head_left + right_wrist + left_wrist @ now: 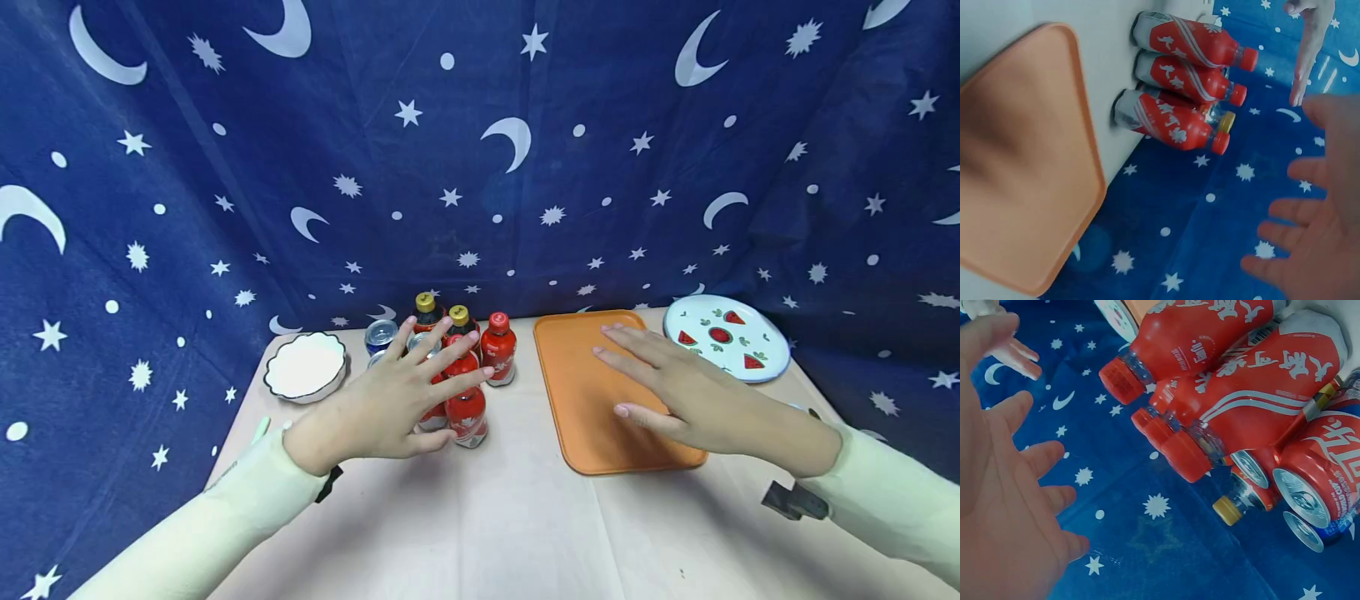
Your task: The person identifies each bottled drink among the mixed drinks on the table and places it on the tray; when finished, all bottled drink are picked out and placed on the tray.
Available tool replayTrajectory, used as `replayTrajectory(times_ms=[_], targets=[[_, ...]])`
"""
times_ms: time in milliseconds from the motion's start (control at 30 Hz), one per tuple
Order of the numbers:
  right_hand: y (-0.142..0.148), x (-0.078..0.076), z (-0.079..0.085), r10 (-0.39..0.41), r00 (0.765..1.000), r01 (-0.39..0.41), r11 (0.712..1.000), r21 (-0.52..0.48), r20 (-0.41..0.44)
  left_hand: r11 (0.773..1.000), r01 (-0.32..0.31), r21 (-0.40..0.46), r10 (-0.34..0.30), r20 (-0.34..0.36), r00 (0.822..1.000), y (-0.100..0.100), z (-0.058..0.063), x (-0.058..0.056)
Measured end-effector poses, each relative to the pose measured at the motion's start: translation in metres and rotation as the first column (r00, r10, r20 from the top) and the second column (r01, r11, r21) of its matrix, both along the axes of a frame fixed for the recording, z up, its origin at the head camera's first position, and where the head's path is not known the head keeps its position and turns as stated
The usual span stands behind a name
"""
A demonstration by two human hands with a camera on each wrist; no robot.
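Observation:
My left hand [393, 400] hovers with spread fingers over a cluster of red drink bottles and cans, holding nothing. It partly hides them in the head view. One red-capped bottle [499, 350] stands at the cluster's right edge; gold-capped bottles [428, 313] are at the back, beside a can [380, 335]. In the left wrist view, red bottles [1266, 400] and a red can [1329, 465] appear beyond the fingers, apart from them. Above the orange tray [577, 400], my right hand [678, 392] is held with fingers extended. Red bottles [1191, 40] also show in the right wrist view.
A white bowl with a dark scalloped rim [330, 390] sits left of the bottles. At the back right, an oval plate with watermelon designs [761, 333] lies beside the tray. A dark blue star-and-moon cloth [480, 225] hangs behind the pale tabletop [525, 525].

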State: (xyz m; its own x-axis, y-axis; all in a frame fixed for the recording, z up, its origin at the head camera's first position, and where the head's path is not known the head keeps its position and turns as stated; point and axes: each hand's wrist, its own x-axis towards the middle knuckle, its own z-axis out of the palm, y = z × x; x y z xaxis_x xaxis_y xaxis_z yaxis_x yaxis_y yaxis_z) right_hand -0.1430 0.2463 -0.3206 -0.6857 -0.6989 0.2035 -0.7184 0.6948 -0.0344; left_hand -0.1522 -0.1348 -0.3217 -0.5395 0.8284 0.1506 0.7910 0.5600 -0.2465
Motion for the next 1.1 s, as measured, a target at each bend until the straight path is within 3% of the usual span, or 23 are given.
replayTrajectory(times_ms=[133,333,467,633,700,833,1100], targets=[[0.014,0.003,-0.009,-0.11,0.994,0.11,0.993,-0.035,-0.012,1.0,-0.019,0.013,0.019,-0.002,1.0,0.0,-0.001,-0.003],[0.038,0.007,-0.039,-0.237,0.97,0.232,0.968,-0.093,-0.046,1.0,-0.017,0.024,0.017,-0.014,1.0,0.0,-0.002,-0.006],[0.054,0.004,-0.067,-0.313,0.95,0.307,0.943,-0.131,-0.02,0.999,-0.028,0.016,0.028,-0.012,1.0,-0.001,-0.001,-0.006],[0.074,-0.002,-0.109,-0.412,0.908,0.419,0.897,-0.14,0.076,0.998,-0.041,0.048,0.04,0.017,0.999,0.003,-0.002,-0.006],[0.082,-0.003,-0.123,-0.436,0.893,0.449,0.883,-0.138,0.116,0.997,-0.043,0.069,0.041,0.033,0.999,0.006,-0.003,-0.007],[0.091,-0.001,-0.142,-0.44,0.887,0.459,0.874,-0.16,0.143,0.994,-0.059,0.09,0.054,0.056,0.997,0.011,-0.005,-0.008],[0.094,-0.004,-0.158,-0.46,0.877,0.479,0.862,-0.166,0.138,0.987,-0.046,0.154,0.031,0.096,0.995,0.022,-0.008,-0.006]])
